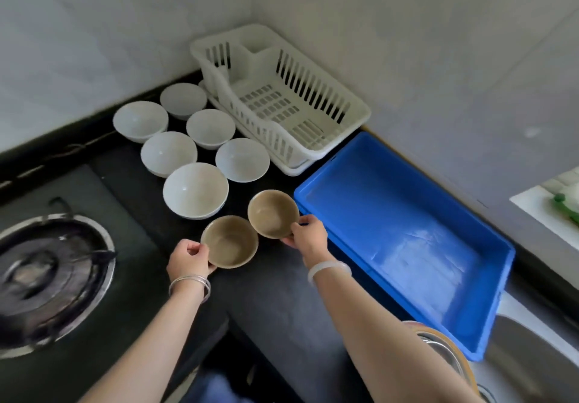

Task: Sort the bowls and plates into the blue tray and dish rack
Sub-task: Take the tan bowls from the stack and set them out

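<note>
Two brown bowls sit near the front of the black counter. My left hand [188, 257] grips the left rim of the nearer brown bowl [230, 241]. My right hand [308, 233] pinches the right rim of the farther brown bowl [272, 213], right beside the blue tray [316, 183]. The blue tray holds nothing. Behind it stands the white dish rack [360, 114], also with nothing in it. Several white bowls [195, 189] stand upright in a cluster left of the rack.
A gas stove burner [47, 274] lies at the left. A steel sink [532, 355] and a rimmed strainer edge [445, 343] are at the lower right. Tiled walls close the corner behind the rack. A white ledge with green items [560, 205] shows at far right.
</note>
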`<state>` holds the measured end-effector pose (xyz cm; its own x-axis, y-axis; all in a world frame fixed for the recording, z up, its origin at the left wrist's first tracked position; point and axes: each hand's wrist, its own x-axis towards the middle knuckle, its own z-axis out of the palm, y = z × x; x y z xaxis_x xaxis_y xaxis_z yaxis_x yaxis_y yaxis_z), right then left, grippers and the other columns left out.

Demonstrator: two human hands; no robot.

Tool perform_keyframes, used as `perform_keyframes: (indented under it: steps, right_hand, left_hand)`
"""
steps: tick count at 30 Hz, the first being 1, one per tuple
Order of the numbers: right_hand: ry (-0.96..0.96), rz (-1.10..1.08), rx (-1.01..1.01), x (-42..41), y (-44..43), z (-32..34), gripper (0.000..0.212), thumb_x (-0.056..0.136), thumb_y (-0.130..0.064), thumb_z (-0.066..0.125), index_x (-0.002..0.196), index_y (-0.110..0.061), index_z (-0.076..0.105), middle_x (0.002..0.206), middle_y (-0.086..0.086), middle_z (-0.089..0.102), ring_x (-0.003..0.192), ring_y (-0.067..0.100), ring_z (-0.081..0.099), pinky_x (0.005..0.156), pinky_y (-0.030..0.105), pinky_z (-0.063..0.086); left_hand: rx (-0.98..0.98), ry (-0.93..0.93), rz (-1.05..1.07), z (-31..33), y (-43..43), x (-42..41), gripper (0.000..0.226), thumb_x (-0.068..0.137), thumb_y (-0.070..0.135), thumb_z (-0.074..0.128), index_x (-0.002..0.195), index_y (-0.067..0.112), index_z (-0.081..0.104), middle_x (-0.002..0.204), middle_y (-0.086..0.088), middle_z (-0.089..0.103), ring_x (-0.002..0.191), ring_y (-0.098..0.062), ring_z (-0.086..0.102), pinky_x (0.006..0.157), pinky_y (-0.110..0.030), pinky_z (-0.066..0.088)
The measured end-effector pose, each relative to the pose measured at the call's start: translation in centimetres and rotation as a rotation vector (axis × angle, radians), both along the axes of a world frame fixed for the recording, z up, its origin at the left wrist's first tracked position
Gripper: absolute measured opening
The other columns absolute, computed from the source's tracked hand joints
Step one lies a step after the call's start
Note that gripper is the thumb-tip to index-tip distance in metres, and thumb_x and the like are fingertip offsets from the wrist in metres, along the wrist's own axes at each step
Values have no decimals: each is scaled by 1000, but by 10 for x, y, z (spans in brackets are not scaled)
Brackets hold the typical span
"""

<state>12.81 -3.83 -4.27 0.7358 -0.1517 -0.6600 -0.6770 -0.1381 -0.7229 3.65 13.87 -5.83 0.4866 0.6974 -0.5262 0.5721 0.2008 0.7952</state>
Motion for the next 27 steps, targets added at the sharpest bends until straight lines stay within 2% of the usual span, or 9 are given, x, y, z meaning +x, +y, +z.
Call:
perform_keyframes:
  steps: [6,9,13,16,20,27]
  right_hand:
    - [44,-70,10,14,21,-12,16,92,-8,54,101,-21,52,90,-1,56,70,15,68,47,17,52]
    - [95,-86,22,19,26,-14,19,92,-7,55,101,-23,50,91,-1,55,71,14,67,49,19,53]
    - [113,-96,59,24,29,-14,20,92,-7,56,103,-23,49,91,-2,55,70,13,67,43,16,49]
    - [110,-100,103,26,31,-16,23,92,-8,56,108,-22,49,99,1,58,74,13,68,42,15,49]
    - [90,-81,98,25,32,-21,27,91,-7,58,113,-22,52,111,5,60,80,13,68,47,14,51]
    - [127,-4,128,24,28,-19,38,94,-16,55,132,-19,47,97,-1,59,82,14,69,63,24,57]
  left_hand:
    - [-16,7,39,-11,6,8,7,86,4,55,79,3,53,87,-13,55,80,-28,56,71,-38,55]
    - [-8,17,42,-14,5,11,5,86,4,55,81,5,54,88,-12,56,79,-28,56,68,-34,54]
    - [-11,37,40,-18,5,13,4,86,4,55,87,8,55,92,-11,56,82,-28,55,65,-33,54]
    - [-18,40,44,-18,5,15,4,86,5,55,88,8,54,94,-10,55,83,-29,54,65,-34,54]
    - [-36,39,49,-18,5,16,9,86,5,55,94,6,56,97,-11,55,87,-29,54,68,-37,54]
    - [-21,49,37,-21,5,15,22,87,5,54,108,4,61,105,-13,59,85,-27,55,72,-36,54]
